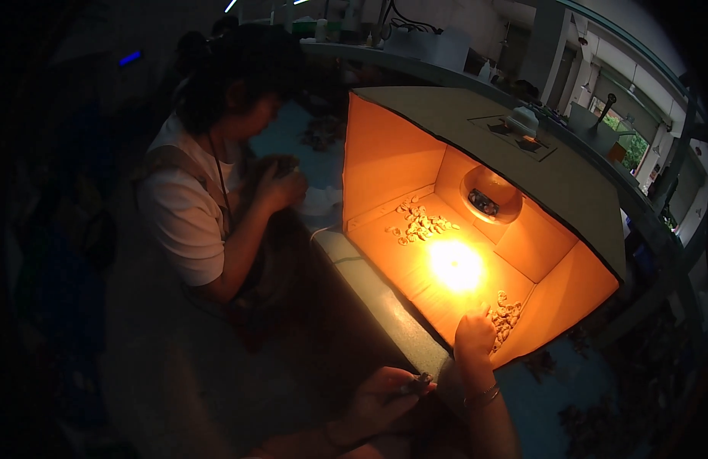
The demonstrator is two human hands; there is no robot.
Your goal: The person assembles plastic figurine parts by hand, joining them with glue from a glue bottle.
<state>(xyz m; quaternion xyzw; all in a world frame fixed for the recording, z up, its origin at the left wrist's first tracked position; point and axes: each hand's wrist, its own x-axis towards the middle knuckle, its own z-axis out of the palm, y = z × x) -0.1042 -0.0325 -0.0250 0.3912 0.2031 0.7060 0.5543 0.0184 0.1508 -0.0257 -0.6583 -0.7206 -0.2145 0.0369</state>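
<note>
My left hand [381, 399] is at the lower middle, outside the box, closed on a small dark piece [421, 380] pinched at its fingertips. Its exact kind is too dim to make out. My right hand [475, 336] reaches over the front edge of an open cardboard box [396, 161] lit orange inside. Its fingers are curled at the near right pile of small curved pieces [507, 315], and what they hold, if anything, is hidden. A second heap of similar pieces [423, 223] lies on the box floor toward the left.
A glaring bright spot [456, 265] covers the middle of the box floor, below a round lamp [492, 195]. To the left sits a co-worker [193, 183] with hands raised together. A pale table edge [369, 294] runs along the box front. Dark clumps lie on a blue surface [537, 398] at right.
</note>
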